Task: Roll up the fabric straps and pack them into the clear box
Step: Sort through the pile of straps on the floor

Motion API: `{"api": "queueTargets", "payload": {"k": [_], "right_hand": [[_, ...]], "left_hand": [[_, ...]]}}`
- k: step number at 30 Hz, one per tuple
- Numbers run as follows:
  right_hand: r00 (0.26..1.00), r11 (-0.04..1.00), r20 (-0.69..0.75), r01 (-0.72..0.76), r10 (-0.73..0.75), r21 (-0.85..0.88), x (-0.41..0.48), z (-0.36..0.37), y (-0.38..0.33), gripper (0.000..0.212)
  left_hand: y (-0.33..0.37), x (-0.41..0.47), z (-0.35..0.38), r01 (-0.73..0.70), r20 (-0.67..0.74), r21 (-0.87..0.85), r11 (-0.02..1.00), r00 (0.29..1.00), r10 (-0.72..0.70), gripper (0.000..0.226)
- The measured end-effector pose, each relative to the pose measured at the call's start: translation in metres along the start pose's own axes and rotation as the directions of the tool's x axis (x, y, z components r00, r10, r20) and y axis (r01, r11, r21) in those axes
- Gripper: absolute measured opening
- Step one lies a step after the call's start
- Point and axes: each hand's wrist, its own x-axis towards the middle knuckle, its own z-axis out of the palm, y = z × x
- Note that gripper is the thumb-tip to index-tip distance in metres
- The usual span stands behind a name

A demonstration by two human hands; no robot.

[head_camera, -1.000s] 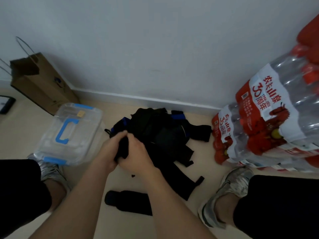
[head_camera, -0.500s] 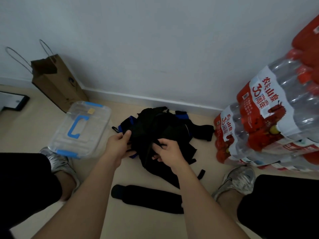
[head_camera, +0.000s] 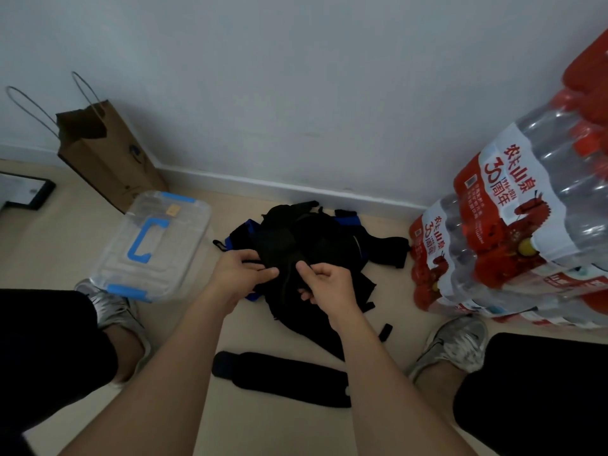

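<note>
Both hands pinch black fabric at the near edge of the strap pile on the floor.

The pile of black fabric straps [head_camera: 316,238], some edged in blue, lies on the floor [head_camera: 59,245] near the wall. The left hand [head_camera: 237,274] and right hand [head_camera: 329,284] sit close together at its near side, and each hand's fingers [head_camera: 306,266] are curled and pinching a fold of the dark cloth. One flat strap [head_camera: 283,378] lies apart, between the forearms. The clear box [head_camera: 154,245], with a blue handle and its lid on, sits left of the pile. A brown paper bag [head_camera: 108,159] stands behind it, and the packs of bottled water [head_camera: 513,232] are stacked at right.
</note>
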Motion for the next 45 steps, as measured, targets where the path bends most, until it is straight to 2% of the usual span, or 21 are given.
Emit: {"api": "queueTargets", "payload": {"k": [2, 5, 7, 9, 12, 14, 15, 17, 19, 21, 22, 24, 25, 27, 30, 32, 35, 39, 41, 43, 45], "right_hand": [[0.999, 0.999, -0.044, 0.003, -0.002, 0.040, 0.002, -0.004, 0.004, 0.017], [0.962, 0.995, -0.271, -0.002, 0.028, 0.096, 0.011, -0.014, 0.010, 0.014], [0.928, 0.980, -0.360, -0.031, 0.101, 0.196, 0.017, -0.023, 0.009, 0.015], [0.910, 0.954, -0.384, -0.034, 0.153, 0.298, 0.022, -0.029, 0.006, 0.013], [0.878, 0.957, -0.456, -0.005, 0.142, 0.289, 0.025, -0.030, 0.001, 0.020], [0.840, 0.993, -0.541, 0.017, 0.047, 0.113, 0.024, -0.027, -0.001, 0.029], [0.814, 0.996, -0.578, 0.009, -0.058, -0.087, 0.022, -0.024, -0.001, 0.032], [0.754, 0.834, -0.551, -0.009, -0.357, -0.552, 0.015, -0.015, -0.005, 0.033], [0.752, 0.721, -0.375, 0.187, -0.542, -0.668, 0.014, -0.005, -0.011, 0.026], [0.911, 0.864, -0.121, 0.323, -0.395, -0.387, 0.015, 0.007, -0.019, 0.021], [0.966, 0.937, 0.043, 0.259, -0.256, -0.233, 0.016, 0.014, -0.024, 0.023], [0.959, 0.978, 0.267, 0.136, -0.090, -0.157, 0.019, 0.025, -0.024, 0.026], [0.951, 0.973, 0.300, 0.130, -0.069, -0.190, 0.021, 0.028, -0.021, 0.024], [0.953, 0.968, 0.296, 0.130, -0.062, -0.216, 0.020, 0.027, -0.017, 0.013], [0.958, 0.999, 0.286, -0.021, 0.010, 0.034, 0.017, 0.023, -0.020, 0.018], [0.968, 0.990, 0.245, -0.085, 0.056, 0.109, 0.015, 0.020, -0.028, 0.020], [0.983, 0.997, 0.173, -0.073, 0.069, 0.014, 0.011, 0.007, -0.031, 0.023], [0.949, 0.973, 0.272, -0.104, 0.160, -0.207, -0.003, -0.022, -0.017, 0.029], [0.923, 0.941, 0.275, -0.190, 0.269, -0.281, -0.010, -0.035, -0.004, 0.035], [0.917, 0.894, 0.151, -0.305, 0.368, -0.328, -0.017, -0.047, 0.007, 0.037], [0.907, 0.856, -0.017, -0.404, 0.422, -0.322, -0.023, -0.060, 0.015, 0.042]], "left_hand": [[-0.003, 0.006, -0.004, 0.005, -0.092, 0.129, 0.992, 0.996, 0.007, 0.034], [-0.007, 0.011, -0.014, 0.035, -0.176, 0.262, 0.964, 0.984, 0.012, 0.023], [-0.007, 0.013, -0.019, 0.060, -0.108, 0.133, 0.989, 0.993, -0.046, 0.018], [-0.002, 0.012, -0.020, 0.095, 0.002, -0.020, 0.995, 0.995, -0.095, 0.031], [0.005, 0.014, -0.022, 0.091, 0.128, -0.167, 0.982, 0.989, -0.070, 0.043], [0.009, 0.015, -0.022, 0.085, 0.179, -0.248, 0.965, 0.983, -0.041, 0.046], [0.011, 0.016, -0.021, 0.079, 0.185, -0.262, 0.962, 0.982, -0.030, 0.045], [0.014, 0.017, -0.017, 0.061, 0.177, -0.266, 0.962, 0.984, -0.014, 0.042], [0.017, 0.018, -0.013, 0.038, 0.152, -0.287, 0.957, 0.988, 0.006, 0.043], [0.020, 0.019, -0.008, 0.017, 0.130, -0.329, 0.944, 0.991, 0.028, 0.041], [0.021, 0.018, -0.007, 0.008, 0.121, -0.353, 0.935, 0.992, 0.037, 0.037], [0.026, 0.016, -0.005, -0.017, 0.086, -0.406, 0.914, 0.995, 0.056, 0.031], [0.030, 0.015, -0.005, -0.036, 0.059, -0.423, 0.906, 0.996, 0.067, 0.029], [0.037, 0.011, -0.007, -0.100, -0.019, -0.430, 0.897, 0.995, 0.101, 0.022], [0.046, 0.005, -0.011, -0.216, -0.166, -0.420, 0.881, 0.973, 0.160, 0.014], [0.051, -0.001, -0.014, -0.223, -0.175, -0.449, 0.865, 0.971, 0.160, 0.013], [0.055, -0.013, -0.021, -0.153, -0.059, -0.510, 0.846, 0.988, 0.143, 0.032], [0.041, -0.030, -0.027, -0.077, 0.041, -0.553, 0.830, 0.992, 0.120, 0.053], [0.029, -0.034, -0.029, -0.006, 0.152, -0.419, 0.908, 0.985, 0.077, 0.070], [0.012, -0.037, -0.032, 0.056, 0.253, -0.179, 0.982, 0.967, -0.009, 0.062], [-0.009, -0.039, -0.035, 0.105, 0.227, 0.082, 0.991, 0.966, -0.121, 0.047]]}}
